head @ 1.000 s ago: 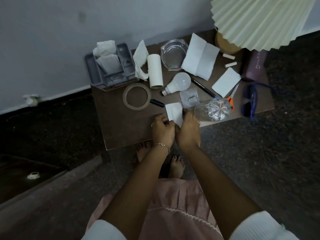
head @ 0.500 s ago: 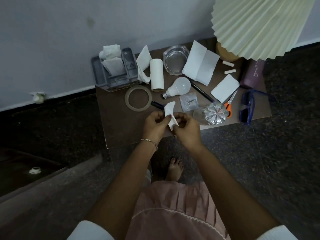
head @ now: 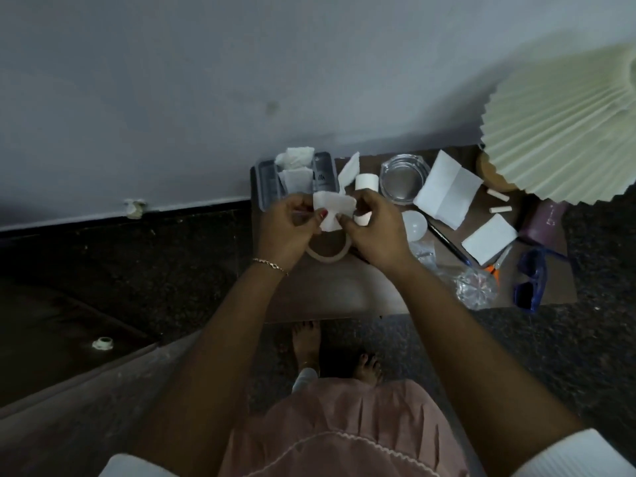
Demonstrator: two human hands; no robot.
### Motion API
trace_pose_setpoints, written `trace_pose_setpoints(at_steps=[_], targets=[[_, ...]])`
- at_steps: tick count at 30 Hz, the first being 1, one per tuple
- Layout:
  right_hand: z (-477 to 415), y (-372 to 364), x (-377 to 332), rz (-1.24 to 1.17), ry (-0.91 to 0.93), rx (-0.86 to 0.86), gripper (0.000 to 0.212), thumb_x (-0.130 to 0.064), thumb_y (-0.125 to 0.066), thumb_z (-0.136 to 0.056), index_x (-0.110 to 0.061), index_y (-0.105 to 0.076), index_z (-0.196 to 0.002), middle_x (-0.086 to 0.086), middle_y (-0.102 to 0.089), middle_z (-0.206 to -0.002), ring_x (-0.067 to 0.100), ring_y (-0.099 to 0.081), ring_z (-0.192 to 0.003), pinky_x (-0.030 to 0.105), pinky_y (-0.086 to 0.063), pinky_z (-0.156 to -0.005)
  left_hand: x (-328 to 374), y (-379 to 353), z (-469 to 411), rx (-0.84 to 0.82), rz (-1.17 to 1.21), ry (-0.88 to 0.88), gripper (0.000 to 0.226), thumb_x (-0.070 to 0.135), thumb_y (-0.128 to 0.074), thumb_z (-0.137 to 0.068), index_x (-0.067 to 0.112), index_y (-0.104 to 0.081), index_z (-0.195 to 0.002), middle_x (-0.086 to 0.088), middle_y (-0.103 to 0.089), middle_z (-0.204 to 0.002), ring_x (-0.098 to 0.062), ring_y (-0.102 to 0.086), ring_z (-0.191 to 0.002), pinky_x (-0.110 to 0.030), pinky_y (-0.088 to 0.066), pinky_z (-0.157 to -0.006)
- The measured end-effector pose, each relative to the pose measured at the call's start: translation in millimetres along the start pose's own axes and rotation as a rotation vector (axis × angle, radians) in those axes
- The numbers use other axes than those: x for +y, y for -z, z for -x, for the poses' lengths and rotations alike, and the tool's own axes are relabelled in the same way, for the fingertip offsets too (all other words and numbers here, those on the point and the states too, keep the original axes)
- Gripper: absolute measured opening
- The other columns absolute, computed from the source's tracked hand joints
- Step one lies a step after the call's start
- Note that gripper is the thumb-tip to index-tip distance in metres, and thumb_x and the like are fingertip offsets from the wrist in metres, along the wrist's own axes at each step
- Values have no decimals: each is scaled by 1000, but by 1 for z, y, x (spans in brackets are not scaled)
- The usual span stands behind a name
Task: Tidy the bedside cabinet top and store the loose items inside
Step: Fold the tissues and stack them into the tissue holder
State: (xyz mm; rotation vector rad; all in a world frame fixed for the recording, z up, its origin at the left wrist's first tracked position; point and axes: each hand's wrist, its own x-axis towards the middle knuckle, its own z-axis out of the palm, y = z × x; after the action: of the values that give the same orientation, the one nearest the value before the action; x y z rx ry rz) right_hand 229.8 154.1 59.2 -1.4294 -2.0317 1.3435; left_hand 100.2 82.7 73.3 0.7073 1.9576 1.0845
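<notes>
Paper scrap [head: 332, 210] pinched between your left hand [head: 285, 225] and right hand [head: 375, 232], up off the cabinet top [head: 330, 290].
Both your hands have fingertips and thumbs curled onto the white scrap, one at each side edge, holding it spread flat in front of the grey tray [head: 265, 182]. Tape ring [head: 327, 257] lies on the top just under your hands. Glass ashtray [head: 402, 182], light bulb [head: 414, 226], folded white sheet [head: 447, 194] and blue sunglasses [head: 531, 280] sit further right; pleated lampshade [head: 557, 132] at the far right corner.
</notes>
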Motion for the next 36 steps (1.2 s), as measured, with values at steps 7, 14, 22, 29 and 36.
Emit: trace_pose_setpoints(at_steps=[7, 14, 22, 29, 36], targets=[[-57, -16, -28, 168, 173, -3, 16, -18, -62, -85, -12, -64, -99, -1, -67, -86, 20, -61, -82, 33, -46, -70, 12, 38, -56, 91, -99, -72, 20, 7, -74, -78, 9, -67, -96, -8, -68, -93, -24, -66, -86, -33, -56, -81], [-76, -30, -27, 369, 218, -32, 20, -19, -60, -86, -15, -64, -105, 5, -71, -95, 31, -62, -92, 38, -46, -78, -5, 41, -78, 110, -178, -59, 22, 9, -74, -77, 5, -68, -97, -10, -69, -92, -19, -64, -82, -29, -55, -80], [-76, -37, -21, 579, 246, -21, 30, -22, -57, -90, -16, -61, -119, 5, -65, -114, 31, -55, -107, 41, -37, -89, -17, 40, -81, 92, -258, -79, 24, 10, -74, -77, 5, -71, -100, 4, -64, -92, -8, -60, -85, -4, -46, -71], [-73, -34, -25, 610, 303, 50, 19, -19, -56, -89, -17, -65, -106, 4, -67, -102, 31, -56, -100, 41, -36, -85, -20, 37, -81, 101, -278, -99, 12, 10, -74, -77, 9, -72, -88, 3, -69, -91, -9, -64, -87, -16, -50, -83], [-77, -37, -28, 734, 378, 28, 21, -16, -50, -92, -19, -66, -106, 3, -67, -101, 28, -55, -101, 37, -32, -82, -23, 35, -81, 95, -437, -80, 15, 17, -74, -76, 11, -74, -91, -7, -73, -90, -14, -64, -79, -15, -44, -75]])
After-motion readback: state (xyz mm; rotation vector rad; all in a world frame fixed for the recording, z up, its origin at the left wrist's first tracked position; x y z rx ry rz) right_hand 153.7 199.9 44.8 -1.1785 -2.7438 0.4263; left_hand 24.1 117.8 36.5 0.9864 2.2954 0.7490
